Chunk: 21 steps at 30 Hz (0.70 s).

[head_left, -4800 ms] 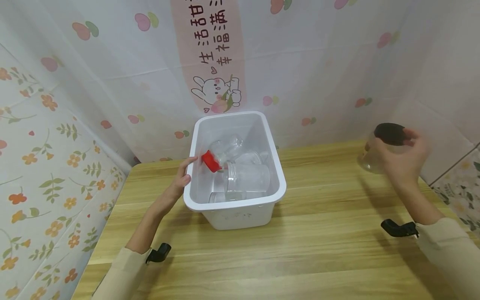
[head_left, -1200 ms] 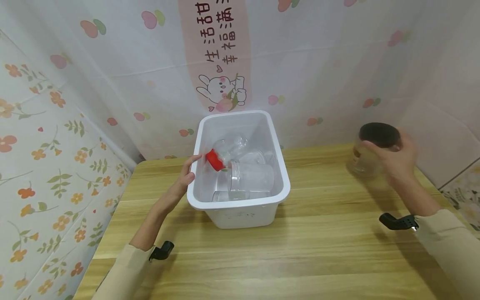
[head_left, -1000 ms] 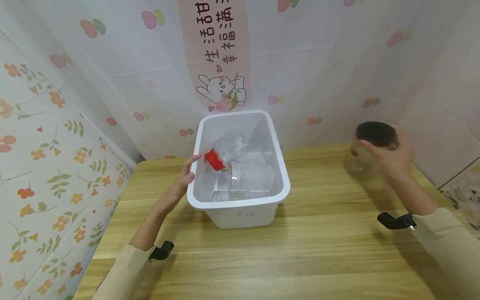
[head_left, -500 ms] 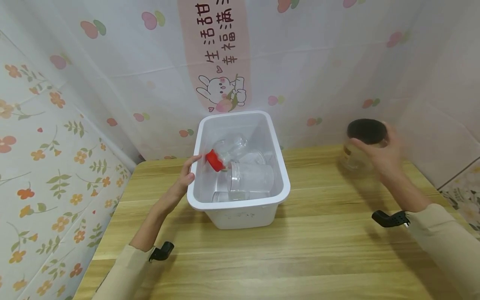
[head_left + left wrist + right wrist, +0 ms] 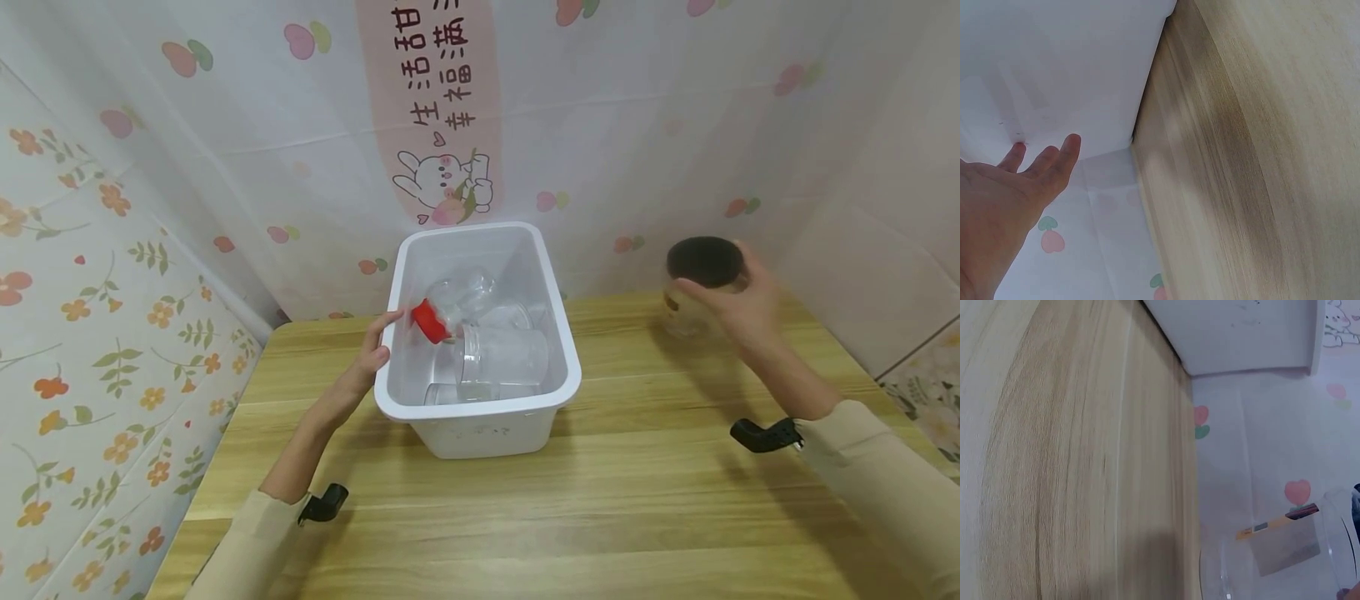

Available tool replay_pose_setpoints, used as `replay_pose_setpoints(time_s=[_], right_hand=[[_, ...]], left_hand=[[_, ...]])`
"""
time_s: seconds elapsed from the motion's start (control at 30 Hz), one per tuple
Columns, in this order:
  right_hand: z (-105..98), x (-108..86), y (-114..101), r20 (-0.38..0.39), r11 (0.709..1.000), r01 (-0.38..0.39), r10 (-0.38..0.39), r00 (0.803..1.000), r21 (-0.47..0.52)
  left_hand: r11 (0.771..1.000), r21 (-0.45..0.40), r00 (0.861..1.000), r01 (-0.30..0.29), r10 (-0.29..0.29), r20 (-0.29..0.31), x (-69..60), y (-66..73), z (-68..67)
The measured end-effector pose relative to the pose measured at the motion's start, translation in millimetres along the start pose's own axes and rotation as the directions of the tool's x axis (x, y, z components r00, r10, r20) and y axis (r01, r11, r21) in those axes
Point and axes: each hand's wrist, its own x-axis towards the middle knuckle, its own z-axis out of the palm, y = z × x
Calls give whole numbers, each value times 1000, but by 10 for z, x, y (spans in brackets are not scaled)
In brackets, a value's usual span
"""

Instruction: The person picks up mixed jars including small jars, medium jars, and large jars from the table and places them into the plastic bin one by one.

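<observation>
In the head view my right hand (image 5: 738, 308) grips a clear jar with a black lid (image 5: 705, 262) near its top, on the right side near the back. The same clear jar (image 5: 1285, 550), with a label strip, fills the lower right of the right wrist view. Whether its base touches the table is unclear. My left hand (image 5: 360, 362) rests against the left rim of a white plastic bin (image 5: 480, 433). In the left wrist view, relaxed fingers (image 5: 1067, 150) lie by the bin's outer wall. Inside the bin lie several clear jars (image 5: 502, 358), one with a red cap (image 5: 430, 322).
The bin stands on a wood-grain table (image 5: 637, 500), close to a patterned curtain (image 5: 637, 150) at the back. A floral cloth (image 5: 112, 375) hangs along the left side. Table surface stretches between the bin and the black-lidded jar.
My right hand, holding the black-lidded jar, has moved left toward the bin. My left hand stays at the bin's rim, and the bin and its jars have not moved over the last second.
</observation>
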Motion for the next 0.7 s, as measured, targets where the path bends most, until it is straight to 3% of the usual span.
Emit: replay_pose_setpoints(time_s=[0.7], right_hand=[[246,-68,-150,136,1000,18,-18,991,-5]], left_hand=[[1000,-23,1000,3,-2,14,-7,-8,-10]])
